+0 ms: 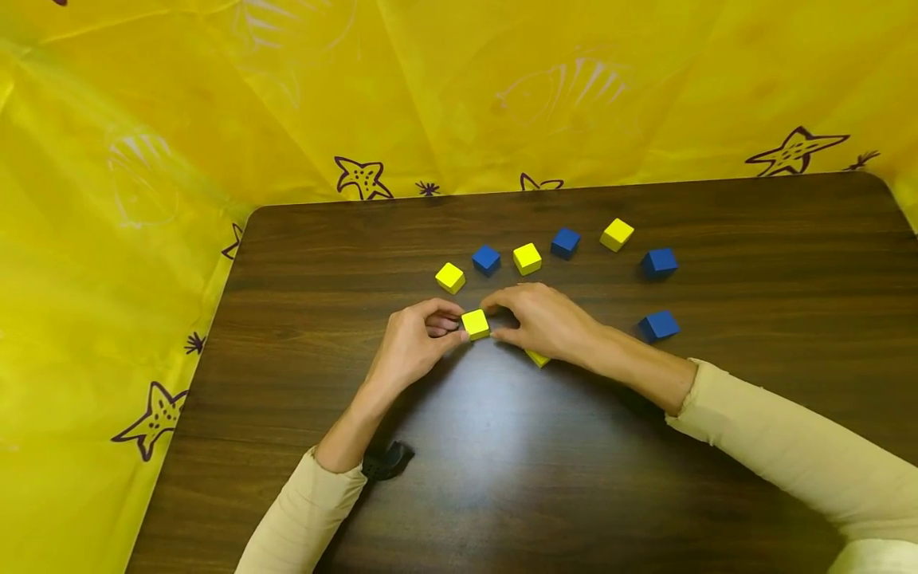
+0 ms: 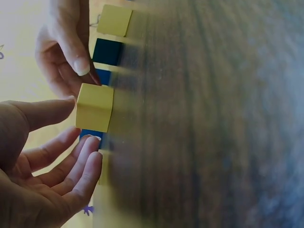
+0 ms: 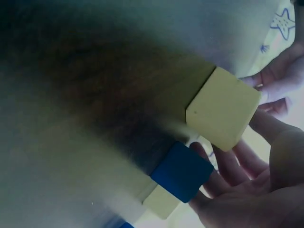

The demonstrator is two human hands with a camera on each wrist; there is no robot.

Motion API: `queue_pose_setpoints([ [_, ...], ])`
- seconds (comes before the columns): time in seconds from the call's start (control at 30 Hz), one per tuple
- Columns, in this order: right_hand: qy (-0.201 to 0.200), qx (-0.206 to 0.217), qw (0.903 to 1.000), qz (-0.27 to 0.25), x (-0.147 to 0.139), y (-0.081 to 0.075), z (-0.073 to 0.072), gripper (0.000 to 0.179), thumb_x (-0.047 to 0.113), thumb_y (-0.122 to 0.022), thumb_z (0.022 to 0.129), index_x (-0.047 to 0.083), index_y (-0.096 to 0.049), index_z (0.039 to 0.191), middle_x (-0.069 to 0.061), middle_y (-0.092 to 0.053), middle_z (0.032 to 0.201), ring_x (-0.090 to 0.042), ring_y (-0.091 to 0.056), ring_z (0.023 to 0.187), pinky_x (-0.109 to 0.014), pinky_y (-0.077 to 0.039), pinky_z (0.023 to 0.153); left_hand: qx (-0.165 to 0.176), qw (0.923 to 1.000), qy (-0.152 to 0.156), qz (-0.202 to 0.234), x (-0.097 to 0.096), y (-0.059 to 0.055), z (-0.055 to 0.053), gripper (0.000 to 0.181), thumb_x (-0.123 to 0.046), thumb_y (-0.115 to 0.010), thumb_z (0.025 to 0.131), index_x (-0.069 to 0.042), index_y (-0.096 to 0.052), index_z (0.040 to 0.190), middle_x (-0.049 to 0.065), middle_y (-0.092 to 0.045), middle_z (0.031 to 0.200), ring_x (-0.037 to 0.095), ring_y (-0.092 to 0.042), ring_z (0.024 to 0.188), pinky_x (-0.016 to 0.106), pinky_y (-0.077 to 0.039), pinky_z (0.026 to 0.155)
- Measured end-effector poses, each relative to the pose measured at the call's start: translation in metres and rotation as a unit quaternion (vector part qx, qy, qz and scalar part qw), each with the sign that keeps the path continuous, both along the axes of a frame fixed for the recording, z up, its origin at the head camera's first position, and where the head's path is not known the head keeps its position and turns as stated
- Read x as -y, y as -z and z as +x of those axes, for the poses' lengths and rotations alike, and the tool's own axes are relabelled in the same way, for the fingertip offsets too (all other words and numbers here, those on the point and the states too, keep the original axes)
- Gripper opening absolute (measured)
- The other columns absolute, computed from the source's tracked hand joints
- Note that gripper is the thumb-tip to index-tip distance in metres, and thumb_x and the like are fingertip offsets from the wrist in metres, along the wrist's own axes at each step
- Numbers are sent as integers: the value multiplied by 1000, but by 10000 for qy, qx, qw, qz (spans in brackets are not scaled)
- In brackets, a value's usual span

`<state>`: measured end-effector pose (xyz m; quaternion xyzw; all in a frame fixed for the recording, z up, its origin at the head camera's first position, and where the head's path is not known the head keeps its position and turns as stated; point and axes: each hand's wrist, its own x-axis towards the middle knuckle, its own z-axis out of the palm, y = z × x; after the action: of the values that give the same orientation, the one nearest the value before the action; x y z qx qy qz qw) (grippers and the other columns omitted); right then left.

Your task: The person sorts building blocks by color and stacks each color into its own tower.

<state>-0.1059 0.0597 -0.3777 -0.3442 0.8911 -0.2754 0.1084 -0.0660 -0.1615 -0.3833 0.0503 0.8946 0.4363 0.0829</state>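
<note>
A yellow cube (image 1: 475,324) lies between the two hands in the head view. My left hand (image 1: 410,343) pinches it at its left edges with thumb and fingertip; the left wrist view shows both tips against the yellow cube (image 2: 95,108). From the other side comes my right hand (image 1: 541,319), its relaxed fingertips close to the cube's right side. Another yellow cube (image 1: 538,358) is mostly hidden under the right hand. Beyond the hands, a yellow cube (image 1: 450,277), a blue cube (image 1: 486,261) and a further yellow cube (image 1: 527,259) sit spaced apart.
The curved row continues with a blue cube (image 1: 565,243), a yellow cube (image 1: 617,234), then a blue cube (image 1: 659,263) and another blue cube (image 1: 659,326) at the right. A dark wooden table (image 1: 301,263) meets a yellow patterned sheet (image 1: 459,88) at its back and left edges.
</note>
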Motion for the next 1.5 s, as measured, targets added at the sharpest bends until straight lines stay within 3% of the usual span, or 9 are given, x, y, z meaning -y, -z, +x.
queue_pose_setpoints([
  [0.43, 88, -100, 9999, 33, 8, 3, -1, 35, 22, -83, 83, 12, -71, 115, -1, -72, 109, -20, -65, 94, -36, -54, 81, 34, 9999, 113, -29, -2, 0, -1, 25, -12, -81, 84, -7, -73, 107, 5, -73, 96, 15, -71, 83, 27, -60, 74],
  [0.77, 204, -385, 9990, 73, 9, 2, -2, 31, 30, -85, 80, 14, -73, 103, 2, -74, 97, -18, -63, 86, -35, -51, 78, 285, 9994, 167, 83, -3, 0, -3, 29, -18, -84, 81, -9, -73, 107, 4, -74, 93, 15, -72, 82, 27, -60, 74],
  [0.9, 231, -361, 9991, -1, 10, 2, -1, 30, 32, -85, 80, 15, -73, 102, 4, -75, 96, -18, -63, 87, -37, -49, 83, 256, 9995, 74, 194, -1, 0, -3, 28, -17, -85, 80, -10, -74, 104, 3, -74, 93, 14, -72, 82, 27, -60, 74],
  [1.13, 314, -292, 9990, -126, 16, 1, 5, 31, 31, -84, 81, 14, -71, 103, 3, -75, 96, -14, -69, 93, -51, -34, 112, 210, 9976, 0, 658, 7, 2, 0, 28, -12, -85, 80, -8, -73, 105, 6, -74, 97, 17, -73, 86, 25, -60, 76],
  [1.5, 427, -397, 9983, -30, 26, -4, 21, 29, 31, -84, 81, 16, -69, 101, 6, -74, 94, -14, -67, 95, -53, -30, 115, 364, 9944, 258, 958, 21, -1, 8, 30, -9, -85, 79, -6, -73, 106, 9, -73, 100, 21, -73, 89, 25, -59, 77],
])
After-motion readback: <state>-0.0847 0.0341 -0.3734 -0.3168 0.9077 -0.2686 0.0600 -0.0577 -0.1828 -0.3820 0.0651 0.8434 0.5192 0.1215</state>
